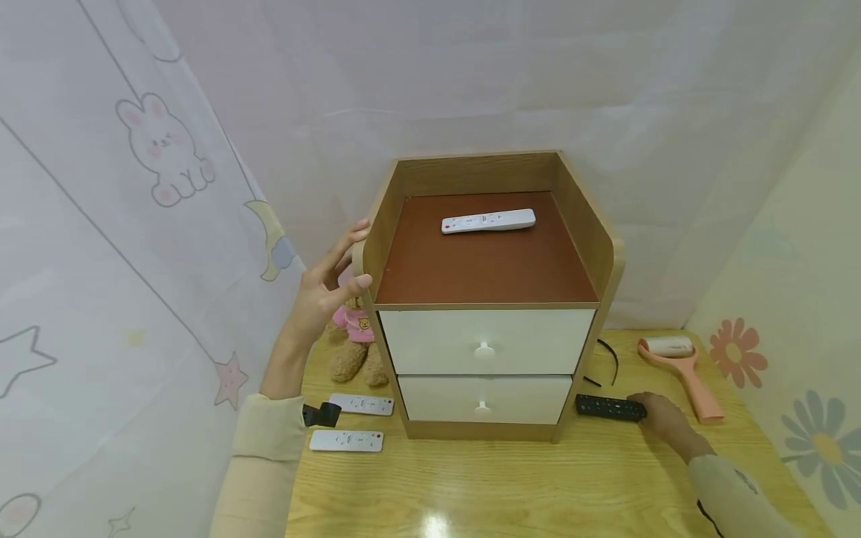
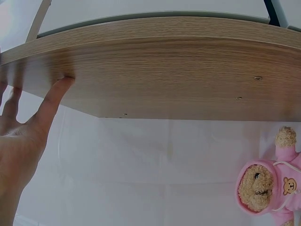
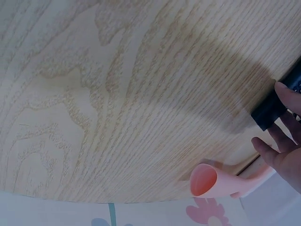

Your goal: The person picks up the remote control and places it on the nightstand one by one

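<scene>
My left hand (image 1: pixel 319 293) rests its spread fingers against the left side panel of a small wooden cabinet (image 1: pixel 480 431). In the left wrist view the fingertips (image 2: pixel 65 83) touch the wood grain. On the table to the right of the cabinet, my right hand (image 1: pixel 664 420) grips the near end of a black remote control (image 1: pixel 607 407). The right wrist view puts the thumb on top of the black remote and other fingers at its side and underneath. A white remote control (image 1: pixel 488 221) lies on the cabinet's brown top.
Two white drawers (image 1: pixel 437 340) are closed. Left of the cabinet are a teddy bear (image 1: pixel 361 329) in pink and two white remotes, one farther back (image 1: pixel 366 404), one nearer (image 1: pixel 346 441). A pink-handled lint roller (image 1: pixel 696 385) and thin black band (image 1: pixel 614 359) lie right.
</scene>
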Demonstrator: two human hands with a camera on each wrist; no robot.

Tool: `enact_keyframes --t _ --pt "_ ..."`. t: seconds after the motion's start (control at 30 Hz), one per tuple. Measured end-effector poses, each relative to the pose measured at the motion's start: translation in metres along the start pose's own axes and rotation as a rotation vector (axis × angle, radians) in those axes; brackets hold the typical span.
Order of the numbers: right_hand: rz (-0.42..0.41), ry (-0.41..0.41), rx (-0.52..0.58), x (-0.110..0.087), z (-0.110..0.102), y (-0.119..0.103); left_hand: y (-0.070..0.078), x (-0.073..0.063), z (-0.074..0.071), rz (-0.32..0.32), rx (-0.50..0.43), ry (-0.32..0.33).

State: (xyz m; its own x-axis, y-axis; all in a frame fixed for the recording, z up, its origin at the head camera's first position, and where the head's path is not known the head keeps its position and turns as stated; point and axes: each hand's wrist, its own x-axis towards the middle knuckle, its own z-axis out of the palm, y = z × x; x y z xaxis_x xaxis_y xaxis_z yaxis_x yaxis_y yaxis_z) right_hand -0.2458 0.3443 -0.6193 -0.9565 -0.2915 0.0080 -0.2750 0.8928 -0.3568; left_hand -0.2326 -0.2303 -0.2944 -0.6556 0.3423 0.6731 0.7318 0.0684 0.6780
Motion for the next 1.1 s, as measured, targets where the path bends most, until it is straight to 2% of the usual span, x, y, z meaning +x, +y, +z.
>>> enact_keyframes --t 0.13,0.23,0.43,0.57,0.8,0.93,1.1 --pt "-0.032 0.038 -0.001 -0.001 0.003 0.002 0.007 0.000 0.003 -0.009 0.008 0.003" --pt "-0.058 0.074 -0.003 -0.002 0.004 0.002 0.007 0.000 0.003 -0.018 0.007 0.002" --pt "-0.070 0.083 0.008 -0.011 0.007 0.000 -0.013 -0.001 0.000 -0.014 -0.011 0.004" --pt "-0.041 0.087 0.011 -0.017 0.006 0.002 -0.018 0.001 0.000 0.000 -0.005 0.001" --pt "-0.038 0.135 0.018 -0.027 0.008 0.009 -0.017 0.002 0.000 0.007 -0.005 -0.003" --pt "-0.002 0.136 0.055 -0.031 0.002 0.008 -0.015 0.001 0.001 0.021 -0.001 0.004" --pt "-0.012 0.172 0.071 -0.032 -0.011 0.002 -0.004 0.002 0.004 0.027 -0.006 0.011"
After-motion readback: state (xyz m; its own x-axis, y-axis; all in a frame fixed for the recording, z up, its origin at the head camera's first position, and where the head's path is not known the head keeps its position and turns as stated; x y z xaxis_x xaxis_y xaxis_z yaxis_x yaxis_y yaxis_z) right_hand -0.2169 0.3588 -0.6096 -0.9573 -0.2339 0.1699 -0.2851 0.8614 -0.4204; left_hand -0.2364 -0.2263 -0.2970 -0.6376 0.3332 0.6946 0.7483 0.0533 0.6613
